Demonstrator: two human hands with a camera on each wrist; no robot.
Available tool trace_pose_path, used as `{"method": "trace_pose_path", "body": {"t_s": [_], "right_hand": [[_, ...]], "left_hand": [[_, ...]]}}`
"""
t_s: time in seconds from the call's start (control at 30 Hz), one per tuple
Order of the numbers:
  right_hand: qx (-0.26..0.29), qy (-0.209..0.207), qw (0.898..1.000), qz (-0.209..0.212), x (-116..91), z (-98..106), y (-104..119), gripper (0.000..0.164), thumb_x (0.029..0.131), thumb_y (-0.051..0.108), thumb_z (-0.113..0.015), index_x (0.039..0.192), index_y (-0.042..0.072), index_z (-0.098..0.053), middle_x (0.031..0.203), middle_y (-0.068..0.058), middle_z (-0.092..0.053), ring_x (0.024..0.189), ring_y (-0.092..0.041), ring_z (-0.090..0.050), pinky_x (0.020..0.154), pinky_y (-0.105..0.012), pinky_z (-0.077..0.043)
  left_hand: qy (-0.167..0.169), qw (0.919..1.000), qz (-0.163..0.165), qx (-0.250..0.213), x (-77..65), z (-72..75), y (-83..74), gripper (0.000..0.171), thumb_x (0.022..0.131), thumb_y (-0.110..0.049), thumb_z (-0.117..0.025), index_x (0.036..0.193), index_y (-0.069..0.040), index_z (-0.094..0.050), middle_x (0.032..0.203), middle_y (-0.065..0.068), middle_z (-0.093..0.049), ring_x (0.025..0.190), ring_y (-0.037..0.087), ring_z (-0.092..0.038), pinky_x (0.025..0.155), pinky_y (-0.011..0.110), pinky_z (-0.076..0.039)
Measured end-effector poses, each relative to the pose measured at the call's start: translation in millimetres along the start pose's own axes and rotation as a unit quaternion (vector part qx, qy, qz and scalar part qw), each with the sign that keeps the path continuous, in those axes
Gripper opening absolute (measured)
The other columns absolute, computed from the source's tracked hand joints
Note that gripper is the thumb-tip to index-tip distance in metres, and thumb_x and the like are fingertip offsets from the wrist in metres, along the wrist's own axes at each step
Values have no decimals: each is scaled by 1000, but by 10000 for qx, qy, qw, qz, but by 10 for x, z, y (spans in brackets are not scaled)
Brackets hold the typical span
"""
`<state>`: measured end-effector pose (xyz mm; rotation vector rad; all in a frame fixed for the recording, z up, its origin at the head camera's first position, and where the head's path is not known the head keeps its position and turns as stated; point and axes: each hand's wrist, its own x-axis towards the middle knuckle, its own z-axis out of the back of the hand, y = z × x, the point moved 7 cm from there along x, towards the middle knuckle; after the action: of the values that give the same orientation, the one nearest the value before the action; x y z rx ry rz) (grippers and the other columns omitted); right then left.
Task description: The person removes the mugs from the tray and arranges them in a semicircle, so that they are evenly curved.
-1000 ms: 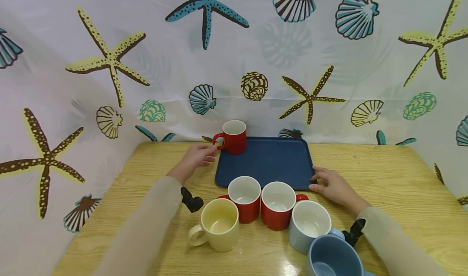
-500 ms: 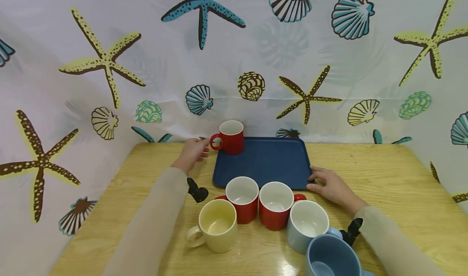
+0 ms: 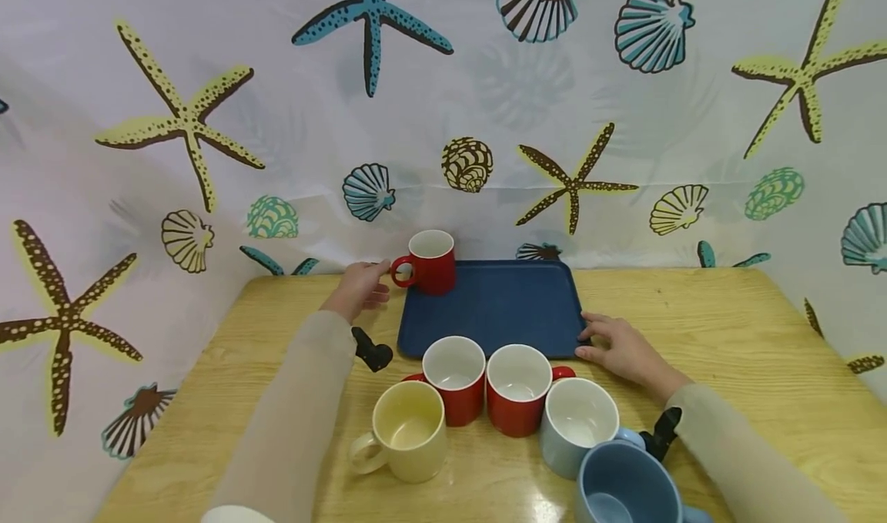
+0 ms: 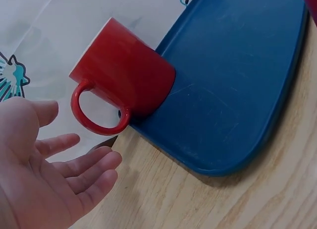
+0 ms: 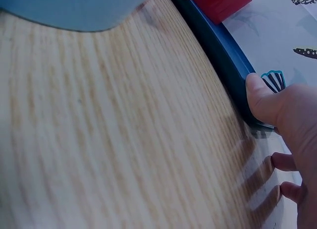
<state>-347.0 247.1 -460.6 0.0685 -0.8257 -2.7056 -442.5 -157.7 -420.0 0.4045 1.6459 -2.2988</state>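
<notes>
A red mug (image 3: 433, 265) with a white inside stands upright on the back left corner of the blue tray (image 3: 513, 307). Its handle (image 4: 81, 117) points left, toward my left hand (image 3: 356, 290). That hand holds nothing; in the left wrist view its fingers (image 4: 94, 169) are spread and relaxed, with a gap to the handle. My right hand (image 3: 627, 353) rests at the tray's front right corner. In the right wrist view its thumb (image 5: 258, 92) touches the tray's rim, while other fingertips reach down beside the tray at the table.
Before the tray stand two more red mugs (image 3: 457, 380) (image 3: 516, 400), side by side. A cream mug (image 3: 410, 434) sits front left. Front right are a light blue mug (image 3: 575, 438) and a darker blue mug (image 3: 627, 484). A patterned cloth (image 3: 291, 153) hangs behind the table (image 3: 707, 330).
My left hand has drawn back leftward from the red mug's handle, and its fingers have come off it. The right hand stays at the tray corner. The head view has shifted slightly.
</notes>
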Motion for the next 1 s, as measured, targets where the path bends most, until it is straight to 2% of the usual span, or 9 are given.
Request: {"method": "trace_pose_path", "body": {"t_s": [0.3, 0.5, 0.77, 1.0], "right_hand": [[-102, -40, 9999, 80, -20, -11, 28, 30, 86, 35, -65, 101, 10, -68, 141, -17, -40, 127, -41, -34, 101, -57, -26], [-82, -35, 10000, 24, -31, 1, 25, 31, 86, 36, -65, 103, 10, -68, 142, -17, -39, 128, -41, -33, 101, -58, -25], [-33, -59, 10000, 27, -44, 29, 27, 28, 87, 33, -65, 102, 10, -68, 142, -17, -39, 127, -42, -33, 101, -58, -25], [-1, -45, 10000, -1, -39, 14, 19, 29, 87, 35, -65, 102, 11, -68, 142, -16, -39, 127, -41, -33, 101, -59, -25]], "left_hand": [[13, 10000, 84, -21, 85, -21, 64, 60, 96, -47, -41, 144, -11, -32, 124, 21, -52, 106, 33, -57, 91, 39, -46], [180, 9997, -93, -141, 116, -75, 52, 61, 95, -48, -43, 143, -12, -34, 124, 22, -52, 106, 34, -56, 90, 39, -46], [193, 9996, -206, -94, 155, -158, 84, 72, 90, -59, -42, 143, -11, -32, 110, 17, -60, 86, 25, -62, 74, 32, -52], [53, 9997, -158, -152, 311, -241, 155, 65, 92, -59, -40, 139, -15, -38, 114, 16, -58, 94, 27, -59, 81, 35, -50]]}}
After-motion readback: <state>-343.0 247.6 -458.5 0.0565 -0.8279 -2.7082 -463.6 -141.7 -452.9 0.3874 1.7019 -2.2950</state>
